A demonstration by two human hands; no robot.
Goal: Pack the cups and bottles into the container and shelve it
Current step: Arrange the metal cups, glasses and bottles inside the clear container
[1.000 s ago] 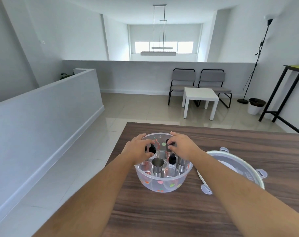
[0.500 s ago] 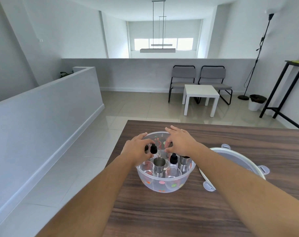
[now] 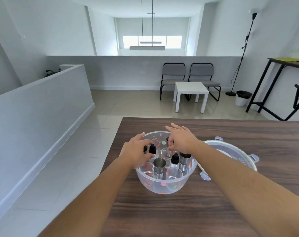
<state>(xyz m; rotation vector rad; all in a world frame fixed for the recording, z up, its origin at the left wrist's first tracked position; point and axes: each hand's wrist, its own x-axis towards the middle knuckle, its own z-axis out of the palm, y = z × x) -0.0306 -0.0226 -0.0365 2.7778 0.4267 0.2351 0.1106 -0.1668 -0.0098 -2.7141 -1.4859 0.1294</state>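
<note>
Left hand [image 3: 136, 153] pinches a dropper bottle [image 3: 152, 149] at the container's [image 3: 162, 184] nine o'clock, probably seating it upright. Right hand [image 3: 183, 141] hovers near twelve, fingers spread. The lid [image 3: 230, 152] waits at three.

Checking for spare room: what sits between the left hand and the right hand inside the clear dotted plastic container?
Head view: a black-capped dropper bottle gripped by the left hand, and a clear glass cup.
</note>
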